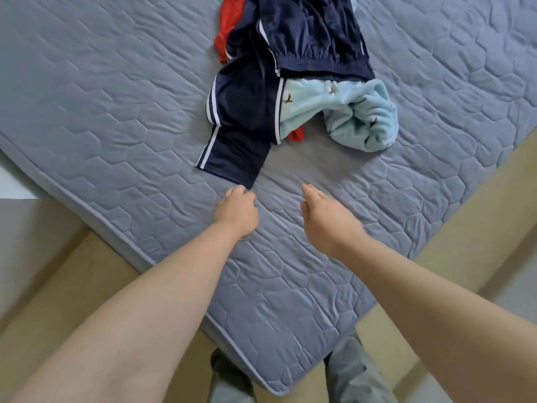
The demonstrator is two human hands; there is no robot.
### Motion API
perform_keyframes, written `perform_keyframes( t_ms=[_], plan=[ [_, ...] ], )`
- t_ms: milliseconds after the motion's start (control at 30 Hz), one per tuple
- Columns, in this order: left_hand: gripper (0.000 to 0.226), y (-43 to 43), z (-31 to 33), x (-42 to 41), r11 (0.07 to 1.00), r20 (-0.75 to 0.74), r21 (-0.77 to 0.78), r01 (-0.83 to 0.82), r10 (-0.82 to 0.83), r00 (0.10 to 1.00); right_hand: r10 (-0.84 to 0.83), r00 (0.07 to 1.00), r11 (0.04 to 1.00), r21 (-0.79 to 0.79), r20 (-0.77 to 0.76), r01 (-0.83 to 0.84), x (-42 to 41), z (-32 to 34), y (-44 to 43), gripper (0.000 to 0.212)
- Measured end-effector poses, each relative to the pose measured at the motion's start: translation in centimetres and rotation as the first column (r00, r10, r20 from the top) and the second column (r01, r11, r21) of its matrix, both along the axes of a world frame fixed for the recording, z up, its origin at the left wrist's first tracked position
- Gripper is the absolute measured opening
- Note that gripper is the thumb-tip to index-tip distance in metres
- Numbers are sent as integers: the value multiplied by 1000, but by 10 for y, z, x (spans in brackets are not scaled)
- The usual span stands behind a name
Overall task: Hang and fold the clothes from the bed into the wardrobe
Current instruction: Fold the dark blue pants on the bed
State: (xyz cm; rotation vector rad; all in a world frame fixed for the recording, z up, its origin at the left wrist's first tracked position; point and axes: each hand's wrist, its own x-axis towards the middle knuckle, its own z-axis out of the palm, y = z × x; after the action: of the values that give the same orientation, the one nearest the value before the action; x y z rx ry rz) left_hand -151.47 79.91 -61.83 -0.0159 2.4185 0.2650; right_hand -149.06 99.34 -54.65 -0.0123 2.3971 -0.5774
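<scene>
A heap of clothes lies on the grey quilted mattress [116,117]. Dark navy track pants [250,112] with white side stripes sprawl on top, one leg cuff reaching toward me. A light blue fleece garment [360,112] with small bird prints sits under and to the right of them. A red garment [228,27] shows at the far left of the heap and peeks out again beneath the fleece. My left hand [236,212] hovers just below the pant cuff with fingers curled, holding nothing. My right hand [325,216] is stretched out flat to its right, empty.
The mattress corner [273,385] points at me, with my grey trouser legs [348,370] just below it. Beige floor [58,280] runs along both sides of the bed. A pale wall or surface [14,181] shows at the left edge.
</scene>
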Motion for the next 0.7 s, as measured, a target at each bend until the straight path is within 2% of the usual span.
perform_keyframes(
  t_ms=[167, 300, 367, 467, 533, 600, 700],
  plan=[
    [42, 12, -73, -28, 991, 31, -119, 61, -58, 998, 39, 988, 999, 5, 151, -40, -7, -93, 6, 50],
    [52, 15, -115, -39, 971, 136, -199, 133, -107, 985, -13, 991, 1000, 0, 136, 13, -14, -145, 17, 49],
    [58, 16, -130, -32, 978, 94, -194, 81, -64, 993, -46, 991, 999, -11, 124, 48, -13, -162, 19, 43],
    [47, 15, -139, -7, 999, -119, -32, -37, 33, 992, -118, 984, 992, -39, 130, 124, -6, -174, 17, 38],
    [42, 13, -134, 17, 966, -164, 150, -210, 233, 959, -191, 970, 978, -53, 151, 200, -1, -173, 13, 38],
    [38, 11, -120, 46, 887, -99, 276, -371, 410, 907, -264, 948, 955, -92, 176, 283, 5, -166, 7, 35],
    [48, 14, -89, 93, 727, 159, 403, -556, 543, 824, -388, 875, 877, -175, 290, 447, 11, -152, -7, 42]
  ],
)
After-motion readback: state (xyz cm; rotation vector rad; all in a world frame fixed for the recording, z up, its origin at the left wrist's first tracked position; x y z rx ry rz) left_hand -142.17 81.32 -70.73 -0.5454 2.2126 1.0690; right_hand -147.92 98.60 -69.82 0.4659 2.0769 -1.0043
